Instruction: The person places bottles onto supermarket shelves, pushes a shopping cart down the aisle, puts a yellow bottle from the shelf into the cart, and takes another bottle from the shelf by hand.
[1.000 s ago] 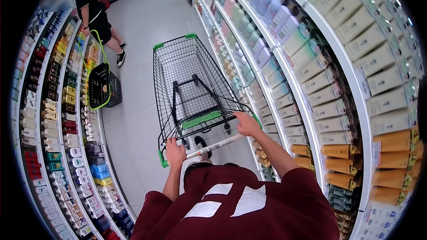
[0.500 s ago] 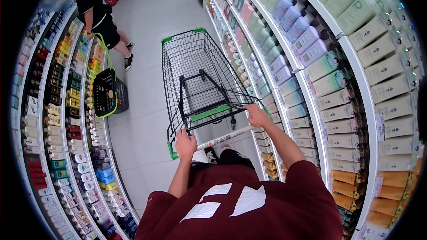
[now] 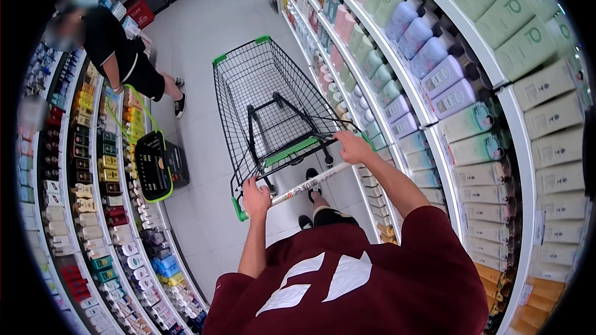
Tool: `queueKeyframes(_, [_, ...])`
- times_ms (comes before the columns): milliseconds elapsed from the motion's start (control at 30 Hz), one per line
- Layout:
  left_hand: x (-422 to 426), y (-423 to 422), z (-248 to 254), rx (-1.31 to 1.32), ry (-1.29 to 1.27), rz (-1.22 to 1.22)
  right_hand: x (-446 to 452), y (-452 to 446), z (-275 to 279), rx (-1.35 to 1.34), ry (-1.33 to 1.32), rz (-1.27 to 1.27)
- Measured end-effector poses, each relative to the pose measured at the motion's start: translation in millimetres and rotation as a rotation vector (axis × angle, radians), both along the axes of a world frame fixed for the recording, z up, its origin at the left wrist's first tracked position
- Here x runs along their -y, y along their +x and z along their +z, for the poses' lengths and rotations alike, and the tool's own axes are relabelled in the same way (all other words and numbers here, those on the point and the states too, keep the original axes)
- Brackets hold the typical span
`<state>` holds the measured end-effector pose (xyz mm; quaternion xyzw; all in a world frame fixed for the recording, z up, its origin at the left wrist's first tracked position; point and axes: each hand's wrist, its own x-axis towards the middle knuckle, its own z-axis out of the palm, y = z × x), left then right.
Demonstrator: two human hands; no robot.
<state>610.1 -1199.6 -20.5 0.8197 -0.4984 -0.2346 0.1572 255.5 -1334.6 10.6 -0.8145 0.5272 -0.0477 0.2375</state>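
In front of me stands a black wire shopping cart point(image 3: 267, 80) with green corner pieces; nothing lies in its basket. My left hand point(image 3: 256, 197) is wrapped round the left end of its pale handle bar point(image 3: 310, 184). Around the right end of the same bar closes my right hand point(image 3: 354, 147), beside a green end cap point(image 3: 367, 141). The bar carries printed marks between my hands. Below it, my shoes point(image 3: 310, 180) show on the tiles.
Shelves of purple pump bottles point(image 3: 422, 37) and pale tubes point(image 3: 552, 111) line the right side. Along the left run shelves of bottles point(image 3: 84, 205). Ahead on the left, a person in black point(image 3: 118, 43) has a black and green shopping basket point(image 3: 155, 164) at the shelf edge.
The cart and I have moved forward along the aisle. The person on the left and their basket now appear closer, and my feet have changed position in a step. Both hands stay on the bar.
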Motion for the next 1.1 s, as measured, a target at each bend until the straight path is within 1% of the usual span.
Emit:
queueKeyframes(67, [21, 8, -2, 0.014, -0.007, -0.001, 21, 10, 13, -0.037, 0.043, -0.006])
queueKeyframes(100, [31, 10, -2, 0.024, -0.001, -0.002, 33, 12, 10, -0.034, 0.045, -0.010])
queueKeyframes(167, [50, 15, 1, 0.036, 0.010, -0.002, 53, 15, 4, 0.026, -0.025, 0.029])
queueKeyframes(367, [109, 28, -3, 0.058, 0.028, 0.039, 117, 28, 6, 0.067, -0.060, 0.067])
queueKeyframes(467, [134, 35, -6, 0.060, 0.010, 0.058, 147, 36, 14, 0.046, 0.017, 0.054])
queueKeyframes(500, [142, 46, -3, 0.053, 0.007, 0.046, 152, 47, 26, 0.034, 0.019, 0.046])
queueKeyframes(567, [162, 46, -6, 0.054, 0.024, 0.039, 173, 46, 25, 0.016, 0.089, 0.047])
queueKeyframes(667, [186, 51, -8, 0.060, 0.022, 0.029, 194, 51, 19, 0.064, 0.044, 0.031])
queueKeyframes(700, [194, 53, -4, 0.064, 0.022, 0.022, 203, 53, 17, 0.045, 0.046, 0.034])
queueKeyframes(733, [198, 69, -4, 0.043, 0.006, 0.000, 204, 66, 26, 0.025, 0.055, 0.016])
queueKeyframes(833, [225, 70, -10, 0.051, 0.018, 0.017, 231, 66, 9, 0.053, 0.036, -0.002])
queueKeyframes(933, [252, 78, -11, 0.059, -0.001, -0.016, 257, 73, 1, 0.081, 0.054, -0.008])
queueKeyframes(967, [257, 93, -5, 0.045, -0.025, -0.033, 259, 88, 12, 0.059, 0.057, -0.018])
queueKeyframes(1100, [291, 103, -8, 0.072, -0.046, -0.063, 288, 97, 8, 0.044, 0.066, -0.040])
